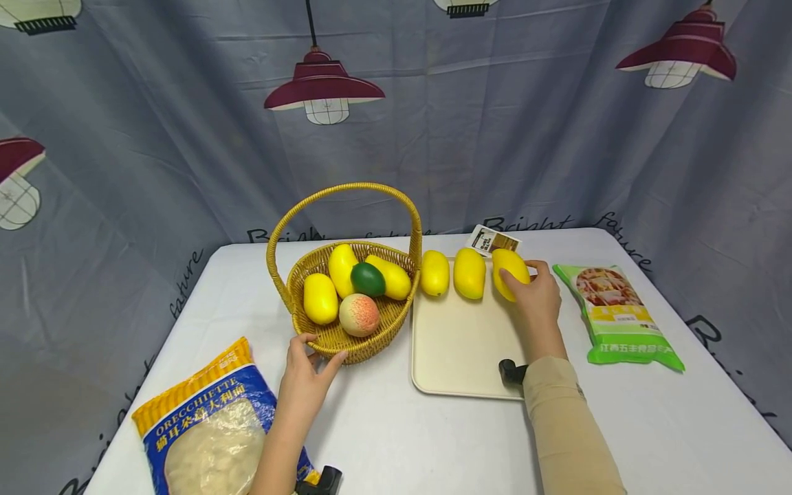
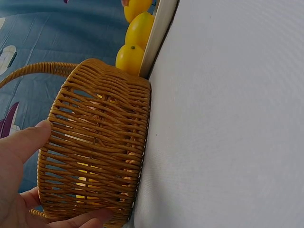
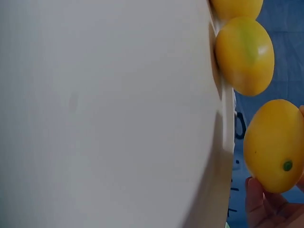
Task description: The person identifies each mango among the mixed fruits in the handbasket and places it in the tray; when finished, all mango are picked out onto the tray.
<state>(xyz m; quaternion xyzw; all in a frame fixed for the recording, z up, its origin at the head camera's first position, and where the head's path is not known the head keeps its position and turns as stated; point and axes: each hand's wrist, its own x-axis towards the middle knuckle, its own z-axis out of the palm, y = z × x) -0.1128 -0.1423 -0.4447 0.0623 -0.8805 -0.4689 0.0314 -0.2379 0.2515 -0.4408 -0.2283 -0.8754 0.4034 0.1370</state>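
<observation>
My right hand (image 1: 537, 295) holds a yellow mango (image 1: 510, 271) over the far right part of a cream tray (image 1: 464, 357); fingertips and the green stem spot show in the right wrist view. Two more mangoes, one in the middle (image 1: 469, 273) and one at the left (image 1: 435, 273), lie in a row along the tray's far side. My left hand (image 1: 307, 378) grips the near rim of a wicker basket (image 2: 95, 142), its thumb and fingers spread apart. Inside the basket are several yellow mangoes (image 1: 320, 299), a dark green fruit (image 1: 368, 279) and a peach (image 1: 359, 315).
A blue and yellow orecchiette bag (image 1: 210, 426) lies at the near left. To the right of the tray is a green food packet (image 1: 619, 316). A small printed card (image 1: 491, 240) lies behind the tray. A grey curtain (image 1: 495, 137) hangs behind the white table (image 1: 383, 440).
</observation>
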